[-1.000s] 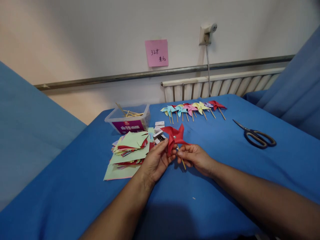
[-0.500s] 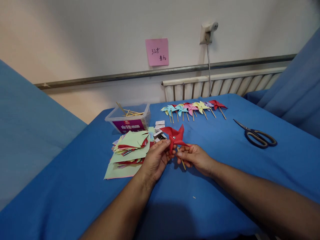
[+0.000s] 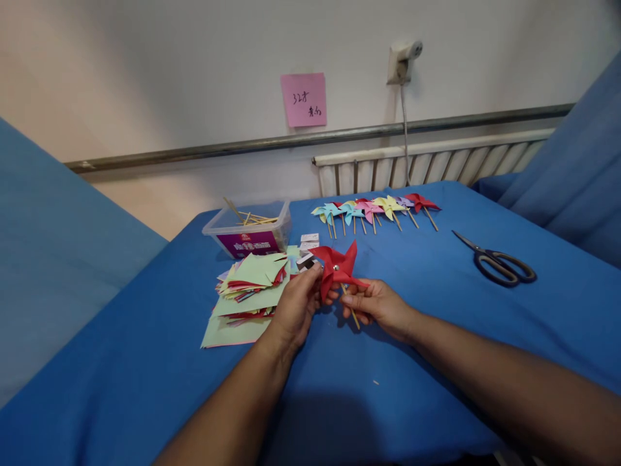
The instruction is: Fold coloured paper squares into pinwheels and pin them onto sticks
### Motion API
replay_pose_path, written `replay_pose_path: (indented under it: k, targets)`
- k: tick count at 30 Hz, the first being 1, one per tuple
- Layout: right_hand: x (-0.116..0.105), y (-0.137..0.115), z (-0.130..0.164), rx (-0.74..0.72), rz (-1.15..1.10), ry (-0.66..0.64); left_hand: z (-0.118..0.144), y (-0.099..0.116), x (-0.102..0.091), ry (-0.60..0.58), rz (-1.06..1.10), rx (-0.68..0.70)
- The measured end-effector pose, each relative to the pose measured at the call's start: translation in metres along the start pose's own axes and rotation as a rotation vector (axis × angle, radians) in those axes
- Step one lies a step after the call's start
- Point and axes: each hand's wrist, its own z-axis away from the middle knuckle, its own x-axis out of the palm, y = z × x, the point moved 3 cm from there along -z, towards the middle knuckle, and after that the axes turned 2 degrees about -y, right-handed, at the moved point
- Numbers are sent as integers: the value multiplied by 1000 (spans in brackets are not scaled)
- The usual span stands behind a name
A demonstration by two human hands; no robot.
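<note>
A red paper pinwheel (image 3: 342, 264) with a shiny pin at its centre stands tilted above the table on a short wooden stick (image 3: 356, 318). My right hand (image 3: 381, 305) pinches that stick just below the blades, thumb on top. On the pinwheel's left side is my left hand (image 3: 297, 304), thumb raised and apart from the fingers, which reach behind the lower blade. Whether those fingertips touch the paper is hidden. Stacked coloured paper pieces (image 3: 252, 278), cut at the corners, lie left of my left hand. Small white boxes (image 3: 309, 241) sit just behind it.
A clear plastic tub (image 3: 252, 228) holds wooden sticks at the back left. Several finished pinwheels (image 3: 371, 210) lie in a row along the back edge. Black-handled scissors (image 3: 499, 262) rest at the right. A radiator (image 3: 436, 162) stands behind the blue-covered table.
My left thumb has come off the red blade and shifted left. The pinwheel's blades have turned slightly. My right hand keeps its grip on the stick.
</note>
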Motion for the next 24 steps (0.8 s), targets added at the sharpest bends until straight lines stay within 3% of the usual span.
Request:
replay_pose_path:
  k: [5, 10, 24]
  targets:
    - [1, -1, 1, 3, 0, -12, 1, 3, 2, 4, -79, 50]
    - [0, 1, 1, 36, -7, -12, 3, 4, 6, 50, -48, 28]
    - [-1, 2, 0, 44, -8, -5, 2, 3, 3, 40, -48, 59]
